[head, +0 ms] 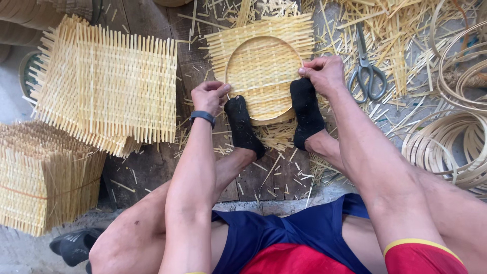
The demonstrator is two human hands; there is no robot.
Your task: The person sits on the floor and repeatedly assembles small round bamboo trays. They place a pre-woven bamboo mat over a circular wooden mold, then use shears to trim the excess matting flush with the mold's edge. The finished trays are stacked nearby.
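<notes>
A: Left hand (209, 96): where are the fingers?

B: Curled together and pinched on the left rim of the round hoop (264, 41), which lies pressed into the woven bamboo mat (264, 66). A dark wristband (202, 116) sits just behind the hand.

A: Right hand (324, 73)?

B: Fingers closed together, pinching the hoop's right rim, thumb on top. Both hands grip opposite edges of the same ring.

A: What else holds the mat?

B: Two feet in black socks (242, 126) rest on its near edge, one just beside each hand. The mat lies flat on dark wooden floor planks (152, 162), its loose strip ends sticking out past the hoop on all sides.

A: Surroundings and open room?

B: Scissors (366, 66) lie just right of the right hand among scattered bamboo offcuts (406, 40). Coiled hoops (446, 147) crowd the far right. A stack of finished mats (106, 86) lies left, near the left hand, with a bundled pile (40, 177) below it. Bare planks remain between the stack and the left forearm.
</notes>
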